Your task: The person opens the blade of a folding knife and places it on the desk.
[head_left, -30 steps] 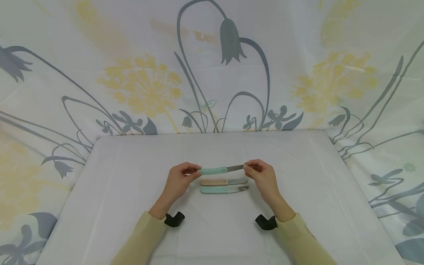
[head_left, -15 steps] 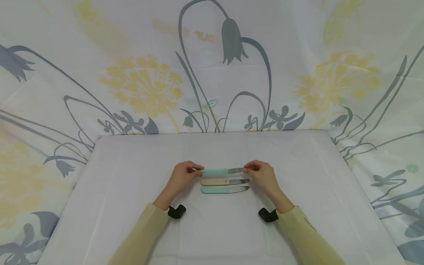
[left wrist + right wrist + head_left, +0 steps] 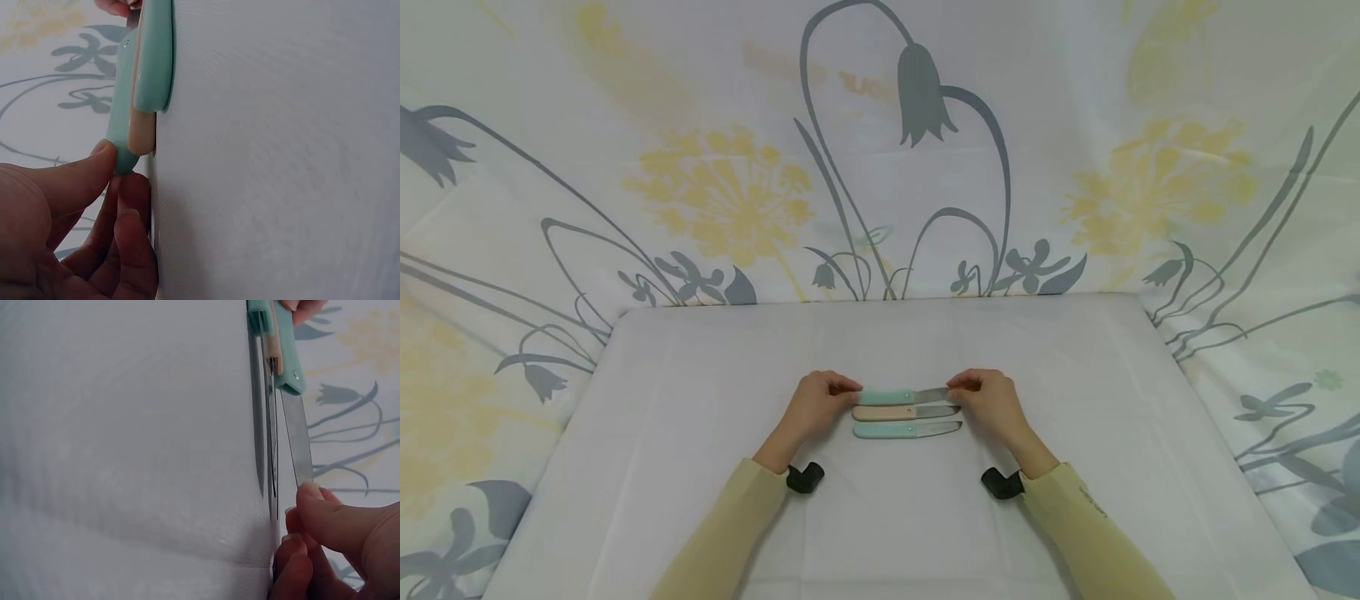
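Note:
My left hand point(image 3: 815, 407) pinches the handle end of a mint-green knife point(image 3: 883, 397) between thumb and fingers. At its other end, the tip of the blade point(image 3: 298, 434) is pinched by my right hand point(image 3: 992, 407). In the right wrist view this knife is tilted, its blade standing off the white surface. Just nearer to me lies a knife with a beige handle point(image 3: 880, 412), parallel to it. Nearest of the row is another mint-green knife point(image 3: 883, 430), blade also pointing right. The left wrist view shows the handles side by side, my thumb on the farthest one.
A white-covered table point(image 3: 700, 358) lies under the knives. Behind it hangs a flower-printed cloth point(image 3: 865, 167), which also rises at both sides. Black wrist pieces point(image 3: 806, 477) stick out inward from the yellow-green sleeves point(image 3: 726, 525).
Both hands have brought the held mint-green knife toward me and lower, close beside the beige-handled one. It is more in line with the other two knives, which have stayed put.

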The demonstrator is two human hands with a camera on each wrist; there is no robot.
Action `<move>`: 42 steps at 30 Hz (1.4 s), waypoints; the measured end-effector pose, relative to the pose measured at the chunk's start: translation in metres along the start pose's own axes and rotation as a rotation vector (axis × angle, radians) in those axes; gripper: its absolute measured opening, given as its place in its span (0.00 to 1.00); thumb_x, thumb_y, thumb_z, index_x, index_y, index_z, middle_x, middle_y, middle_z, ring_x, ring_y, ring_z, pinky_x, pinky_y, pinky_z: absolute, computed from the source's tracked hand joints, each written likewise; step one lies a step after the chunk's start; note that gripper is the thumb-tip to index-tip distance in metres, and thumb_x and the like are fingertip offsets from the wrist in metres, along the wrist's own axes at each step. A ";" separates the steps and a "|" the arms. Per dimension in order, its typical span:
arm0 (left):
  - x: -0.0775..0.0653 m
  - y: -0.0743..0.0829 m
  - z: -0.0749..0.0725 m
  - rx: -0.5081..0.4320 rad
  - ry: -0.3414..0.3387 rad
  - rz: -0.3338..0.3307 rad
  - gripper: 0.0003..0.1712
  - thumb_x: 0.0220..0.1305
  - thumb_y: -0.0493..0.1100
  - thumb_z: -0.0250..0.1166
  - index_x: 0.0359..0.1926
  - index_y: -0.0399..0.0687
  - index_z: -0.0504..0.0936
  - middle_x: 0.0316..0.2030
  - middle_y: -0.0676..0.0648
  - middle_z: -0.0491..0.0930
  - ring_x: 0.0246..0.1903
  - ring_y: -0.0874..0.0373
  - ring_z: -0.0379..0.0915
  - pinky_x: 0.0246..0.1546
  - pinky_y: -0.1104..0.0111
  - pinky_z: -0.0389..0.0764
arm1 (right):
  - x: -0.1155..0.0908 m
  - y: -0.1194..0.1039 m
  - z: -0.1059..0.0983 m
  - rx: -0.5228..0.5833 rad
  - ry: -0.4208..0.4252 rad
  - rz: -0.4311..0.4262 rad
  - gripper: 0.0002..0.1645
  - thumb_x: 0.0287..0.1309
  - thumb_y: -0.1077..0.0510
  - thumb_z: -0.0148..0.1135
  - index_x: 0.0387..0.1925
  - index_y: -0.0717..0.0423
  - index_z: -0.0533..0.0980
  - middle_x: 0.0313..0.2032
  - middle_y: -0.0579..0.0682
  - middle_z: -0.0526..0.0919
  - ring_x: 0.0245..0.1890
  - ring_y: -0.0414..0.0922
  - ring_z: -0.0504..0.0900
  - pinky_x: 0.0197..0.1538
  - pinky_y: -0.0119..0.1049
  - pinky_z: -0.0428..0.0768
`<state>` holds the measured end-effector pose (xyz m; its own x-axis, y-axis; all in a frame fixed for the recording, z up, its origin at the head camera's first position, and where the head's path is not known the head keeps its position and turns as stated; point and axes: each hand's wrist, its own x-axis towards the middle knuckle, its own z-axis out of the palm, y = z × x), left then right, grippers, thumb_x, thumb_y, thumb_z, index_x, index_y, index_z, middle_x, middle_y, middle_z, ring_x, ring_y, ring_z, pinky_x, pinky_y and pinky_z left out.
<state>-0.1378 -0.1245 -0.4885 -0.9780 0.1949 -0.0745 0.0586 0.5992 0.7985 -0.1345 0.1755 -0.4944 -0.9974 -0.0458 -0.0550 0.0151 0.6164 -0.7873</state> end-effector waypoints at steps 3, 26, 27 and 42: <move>0.000 0.000 0.000 0.019 -0.003 -0.003 0.06 0.64 0.41 0.70 0.41 0.49 0.90 0.41 0.51 0.85 0.42 0.56 0.78 0.46 0.59 0.78 | 0.001 0.000 0.000 -0.023 -0.016 -0.015 0.07 0.56 0.62 0.72 0.38 0.56 0.87 0.36 0.49 0.88 0.41 0.49 0.82 0.47 0.46 0.77; 0.004 -0.002 0.005 0.071 -0.002 -0.023 0.07 0.65 0.42 0.69 0.43 0.50 0.89 0.39 0.51 0.82 0.38 0.58 0.75 0.41 0.62 0.77 | 0.000 -0.001 -0.002 -0.079 -0.039 0.003 0.10 0.57 0.64 0.70 0.42 0.58 0.86 0.42 0.54 0.85 0.42 0.50 0.80 0.46 0.46 0.77; 0.004 -0.004 0.005 0.069 -0.003 -0.021 0.07 0.65 0.42 0.69 0.44 0.50 0.89 0.40 0.51 0.82 0.38 0.57 0.75 0.41 0.62 0.77 | 0.000 -0.001 -0.003 -0.077 -0.038 0.002 0.10 0.57 0.64 0.70 0.43 0.58 0.86 0.41 0.54 0.85 0.41 0.49 0.81 0.45 0.46 0.77; -0.022 -0.009 -0.018 0.102 0.127 0.018 0.06 0.65 0.40 0.68 0.42 0.51 0.89 0.38 0.52 0.84 0.36 0.58 0.78 0.39 0.61 0.79 | -0.010 0.000 -0.019 -0.011 0.067 -0.056 0.10 0.61 0.64 0.66 0.43 0.57 0.87 0.42 0.55 0.87 0.39 0.50 0.82 0.40 0.41 0.78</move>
<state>-0.1203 -0.1479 -0.4837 -0.9936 0.1108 0.0204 0.0902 0.6733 0.7339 -0.1259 0.1907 -0.4827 -0.9991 -0.0277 0.0308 -0.0413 0.6229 -0.7812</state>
